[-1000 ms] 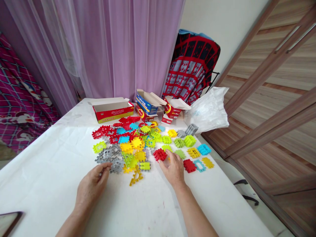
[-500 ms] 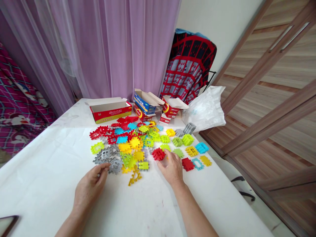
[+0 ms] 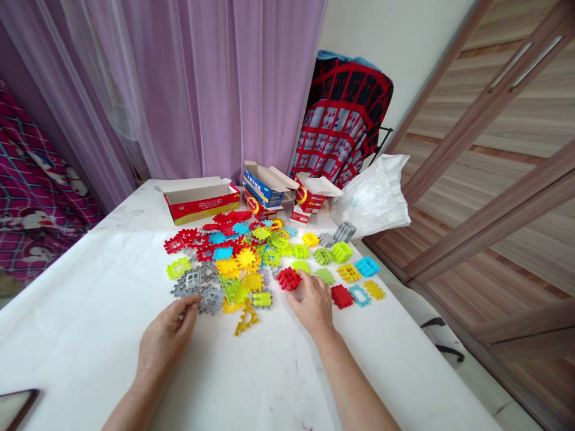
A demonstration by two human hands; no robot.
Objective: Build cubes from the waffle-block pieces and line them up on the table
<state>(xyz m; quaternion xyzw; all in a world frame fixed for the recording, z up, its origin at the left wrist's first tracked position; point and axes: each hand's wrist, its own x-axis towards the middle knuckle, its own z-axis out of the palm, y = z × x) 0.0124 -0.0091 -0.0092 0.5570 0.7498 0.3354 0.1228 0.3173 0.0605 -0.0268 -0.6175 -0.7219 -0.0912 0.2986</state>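
Note:
My right hand point(image 3: 313, 302) has its thumb and fingers around a red notched block point(image 3: 288, 279), to the right of the pile. At the pile's lower left, my left hand point(image 3: 168, 332) is closed, its fingertips at the edge of a grey window-shaped piece point(image 3: 211, 300). Red, blue, yellow, green and grey toy pieces overlap in the pile. A yellow triangular piece point(image 3: 247, 318) lies at its front. To the right of my right hand are a flat red piece point(image 3: 342, 296), a light blue frame point(image 3: 360, 296) and a yellow piece point(image 3: 374, 290).
Behind the pile stand an open red box point(image 3: 202, 203), a blue box point(image 3: 263, 187) stacked on a red one, and another red box point(image 3: 309, 197). A white plastic bag point(image 3: 377, 194) is at the back right. A dark-edged object point(image 3: 18, 407) lies at the lower left.

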